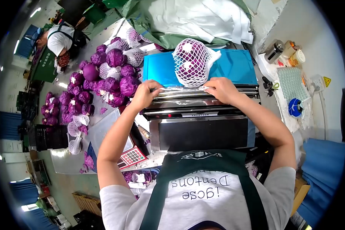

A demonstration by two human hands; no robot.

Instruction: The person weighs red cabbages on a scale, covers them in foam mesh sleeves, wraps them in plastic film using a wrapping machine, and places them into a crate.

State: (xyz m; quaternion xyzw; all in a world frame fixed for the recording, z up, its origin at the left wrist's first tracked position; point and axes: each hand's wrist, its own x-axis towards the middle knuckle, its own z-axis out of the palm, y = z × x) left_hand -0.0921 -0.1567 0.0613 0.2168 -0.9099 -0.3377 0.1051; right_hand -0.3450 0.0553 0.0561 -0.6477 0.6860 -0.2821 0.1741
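Note:
My left hand (147,93) pinches the left end of a strip of clear plastic film (180,89) at the front edge of the blue plate (159,69). At the right end, my right hand (221,90) grips the same film between thumb and fingers. Just beyond the film, a purple cabbage (187,57) in a white foam net (193,78) rests on the blue plate. Below my hands is the wrapping machine (203,134), with metal rollers and a dark flat panel.
Many purple cabbages (116,57), some in foam nets, are piled on the left of the table. A red calculator (132,156) lies near my left elbow. White foam nets (195,17) fill a green bag behind. Scissors (270,86) lie at right. Another person (61,40) bends over at far left.

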